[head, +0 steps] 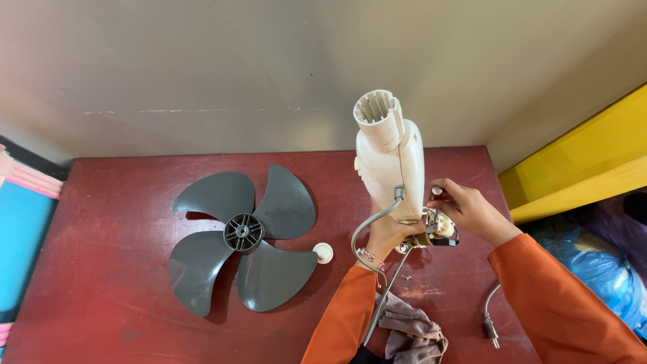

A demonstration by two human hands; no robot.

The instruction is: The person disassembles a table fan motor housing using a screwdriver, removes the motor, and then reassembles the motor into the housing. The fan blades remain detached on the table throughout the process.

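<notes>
I hold a cream plastic fan body (391, 158) upright above a dark red table (121, 269). My left hand (385, 236) grips it from below, near where a grey cord (367, 232) enters. My right hand (468, 209) pinches the exposed metal motor part (437, 229) at the body's lower end. Both arms wear orange sleeves. A grey four-bladed fan blade (242, 236) lies flat on the table to the left, apart from my hands. A small white round cap (323, 252) rests beside it.
A brownish rag (414, 334) lies at the table's near edge. The cord's plug (490, 329) lies at the right. A beige wall stands behind. A yellow surface (586, 162) and blue bag (606, 269) sit to the right, pink and blue items (20, 222) to the left.
</notes>
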